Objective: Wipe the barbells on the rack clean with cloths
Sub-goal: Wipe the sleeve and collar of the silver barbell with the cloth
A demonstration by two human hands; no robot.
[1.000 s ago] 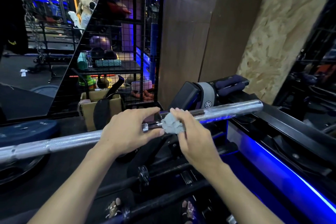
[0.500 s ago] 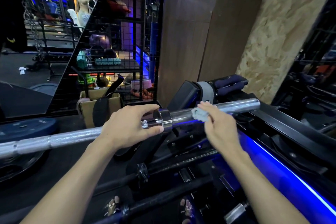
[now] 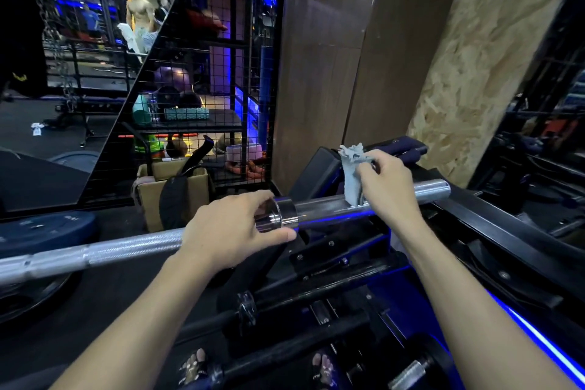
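Note:
A chrome barbell (image 3: 104, 250) runs from the left edge up to the right, its smooth sleeve (image 3: 326, 207) ending near the black rack (image 3: 493, 231). My left hand (image 3: 228, 231) grips the bar just left of the shiny collar (image 3: 278, 217), thumb under it. My right hand (image 3: 386, 187) pinches a small grey cloth (image 3: 351, 168) above the sleeve; the cloth hangs down and its lower end touches the sleeve. Darker barbells (image 3: 285, 355) lie lower on the rack near my feet.
A wire-mesh storage cage (image 3: 196, 73) with gym gear stands behind the bar. A cardboard box (image 3: 152, 196) and black bag sit on the floor. Weight plates (image 3: 41, 231) lie at the left. Wooden panels rise at the back. People stand far off at the upper left.
My right hand has slid the cloth rightward along the sleeve, away from the collar, then lifted so the cloth now hangs loosely. My left hand kept its grip by the collar.

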